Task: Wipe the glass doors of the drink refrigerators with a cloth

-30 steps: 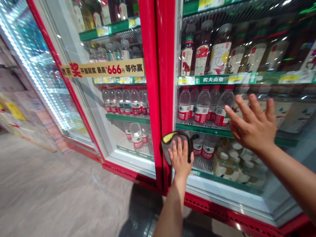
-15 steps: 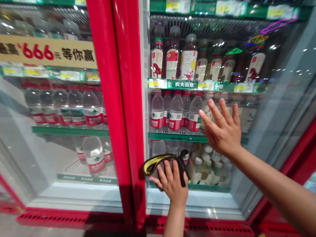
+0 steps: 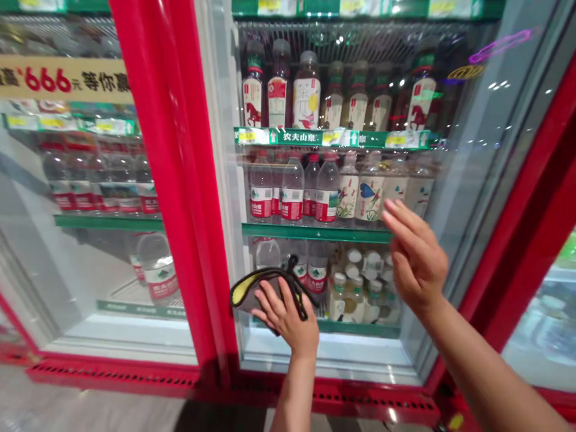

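Note:
My left hand (image 3: 290, 315) lies spread on a folded grey and yellow cleaning cloth (image 3: 243, 294) with a black edge, pressing it against the glass door (image 3: 324, 351) of a red-framed drinks cooler. One edge of the cloth curls up beside the fingers, showing its yellow side. To the right, my right hand (image 3: 418, 255) is raised before the same door with its fingers stretched out close together and nothing in it. Whether it touches the glass I cannot tell.
Behind the glass, shelves carry water bottles (image 3: 292, 189) with red labels, tea bottles (image 3: 306, 90) and white-capped bottles (image 3: 339, 297). A red door frame (image 3: 166, 180) divides this door from the left one, which bears a yellow banner (image 3: 58, 78). Grey floor (image 3: 67, 402) shows below.
The view has shifted, so the cooler sits farther left. My left hand and the cloth have tilted slightly leftward. My right hand has turned, its fingers going from spread to close together.

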{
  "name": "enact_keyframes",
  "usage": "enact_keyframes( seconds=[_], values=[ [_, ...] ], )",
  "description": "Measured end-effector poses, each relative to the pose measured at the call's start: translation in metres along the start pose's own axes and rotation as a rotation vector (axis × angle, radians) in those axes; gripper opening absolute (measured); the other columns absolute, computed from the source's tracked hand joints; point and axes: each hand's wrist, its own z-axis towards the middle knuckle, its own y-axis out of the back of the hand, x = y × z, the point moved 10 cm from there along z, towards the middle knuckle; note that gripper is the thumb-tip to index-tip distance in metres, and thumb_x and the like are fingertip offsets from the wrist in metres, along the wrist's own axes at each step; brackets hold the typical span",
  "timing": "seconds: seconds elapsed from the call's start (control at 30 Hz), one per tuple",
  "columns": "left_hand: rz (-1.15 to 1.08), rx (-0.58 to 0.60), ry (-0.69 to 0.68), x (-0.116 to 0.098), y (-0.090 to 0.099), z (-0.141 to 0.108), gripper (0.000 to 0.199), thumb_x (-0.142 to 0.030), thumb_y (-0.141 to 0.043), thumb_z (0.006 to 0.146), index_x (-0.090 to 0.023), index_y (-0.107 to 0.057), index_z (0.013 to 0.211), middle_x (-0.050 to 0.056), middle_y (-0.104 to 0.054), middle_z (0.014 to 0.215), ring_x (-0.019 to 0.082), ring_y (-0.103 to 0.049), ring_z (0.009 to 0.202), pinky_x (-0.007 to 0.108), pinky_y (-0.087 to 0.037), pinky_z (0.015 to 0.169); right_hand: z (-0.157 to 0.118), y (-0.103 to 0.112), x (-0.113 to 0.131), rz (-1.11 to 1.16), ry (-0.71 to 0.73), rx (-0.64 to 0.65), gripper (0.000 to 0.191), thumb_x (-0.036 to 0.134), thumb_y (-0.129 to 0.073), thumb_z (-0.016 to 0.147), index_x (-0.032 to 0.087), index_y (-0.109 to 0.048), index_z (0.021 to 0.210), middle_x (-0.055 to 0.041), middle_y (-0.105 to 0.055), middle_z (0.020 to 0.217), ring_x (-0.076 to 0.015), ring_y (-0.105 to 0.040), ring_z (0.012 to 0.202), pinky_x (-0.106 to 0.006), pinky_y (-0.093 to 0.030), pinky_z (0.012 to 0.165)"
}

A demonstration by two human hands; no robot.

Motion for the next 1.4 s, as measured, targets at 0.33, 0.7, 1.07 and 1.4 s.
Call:
enact_keyframes(
  seconds=[0.33, 0.7, 1.07, 1.4],
  values=[
    [-0.025, 0.515, -0.831, -0.154, -0.054, -0.121, 0.066, -0.032, -0.058, 0.094, -0.048, -0.032, 0.153, -0.002, -0.055, 0.150, 0.022, -0.058, 0.124, 0.055, -0.026, 0.123, -0.126, 0.086, -0.075, 0.264, -0.519, -0.387, 0.031, 0.021, -0.055, 0.092, 0.029, -0.076, 0.115, -0.0073, -0.075, 0.111, -0.0281, -0.071, 0.099, -0.049, -0.061, 0.082],
    [-0.308, 0.546, -0.185, -0.147, -0.048, -0.062, 0.076, -0.061, -0.026, 0.098, -0.021, -0.013, 0.162, 0.014, 0.005, 0.170, 0.037, 0.013, 0.155, 0.071, -0.002, 0.118, -0.118, 0.075, -0.027, 0.318, -0.127, -0.089, 0.040, 0.008, -0.049, 0.093, 0.027, -0.071, 0.120, -0.0064, -0.077, 0.106, -0.0191, -0.074, 0.099, -0.033, -0.060, 0.085],
    [-0.726, 0.580, -0.293, -0.139, 0.003, -0.023, 0.059, -0.046, -0.019, 0.106, -0.024, -0.024, 0.160, 0.009, -0.032, 0.165, 0.020, -0.030, 0.152, 0.040, -0.026, 0.124, -0.140, -0.023, -0.007, -0.269, -0.056, 0.223, 0.055, 0.023, -0.051, 0.097, 0.013, -0.044, 0.150, -0.0165, -0.041, 0.158, -0.0282, -0.028, 0.153, -0.058, -0.012, 0.126],
    [-0.338, 0.394, -0.777, -0.149, 0.006, -0.059, 0.055, -0.009, -0.046, 0.096, -0.024, -0.046, 0.149, 0.014, -0.044, 0.157, 0.024, -0.040, 0.147, 0.044, -0.046, 0.111, -0.201, 0.015, -0.052, -0.464, 0.168, 0.358, 0.051, 0.018, -0.055, 0.096, 0.035, -0.052, 0.145, 0.0014, -0.054, 0.151, -0.0183, -0.043, 0.143, -0.046, -0.010, 0.128]
  ],
)
